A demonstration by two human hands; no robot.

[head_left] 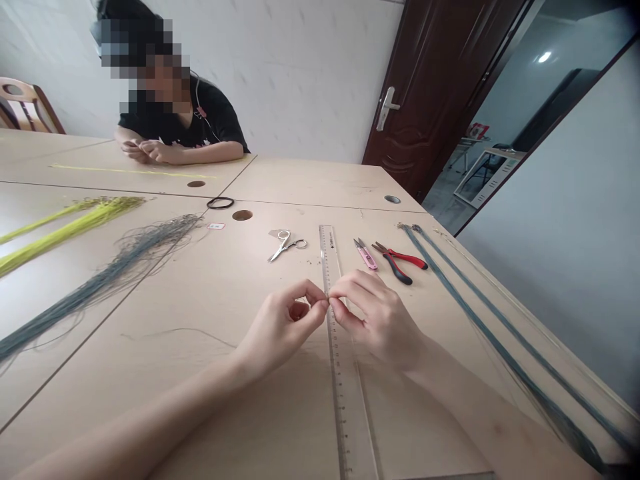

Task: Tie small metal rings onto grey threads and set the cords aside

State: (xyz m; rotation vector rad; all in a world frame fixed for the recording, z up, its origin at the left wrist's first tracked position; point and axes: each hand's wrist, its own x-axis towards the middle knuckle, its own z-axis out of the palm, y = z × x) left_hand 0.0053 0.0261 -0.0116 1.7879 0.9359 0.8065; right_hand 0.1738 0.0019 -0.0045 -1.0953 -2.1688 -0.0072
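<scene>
I'm looking down on the pale wooden table (210, 307), and both hands meet right at the middle. The left hand (283, 323) has thumb and forefinger pinched together, the right hand (373, 317) does the same, and the fingertips (324, 303) touch just above the long clear plastic ruler (336, 333). Whatever they pinch between them is too small for me to make out; I can only say both hands are closed in a fine pinch.

The ruler runs straight away from me, under the hands. Beyond them, left of the ruler's far end, I see small silver scissors (286, 245). Right of it lie pink thread snips (367, 254) and, just beside those, red-handled pliers (400, 261). Along the right edge, long grey-blue cords (500, 347) stretch toward me. On the left, a loose bundle of grey cords (110, 267) fans out, with yellow-green cords (65, 223) farther off. A black ring (220, 203) sits near a round cable hole (243, 215).

Across the table another person in a black shirt (200, 117) sits with hands together on the tabletop.
</scene>
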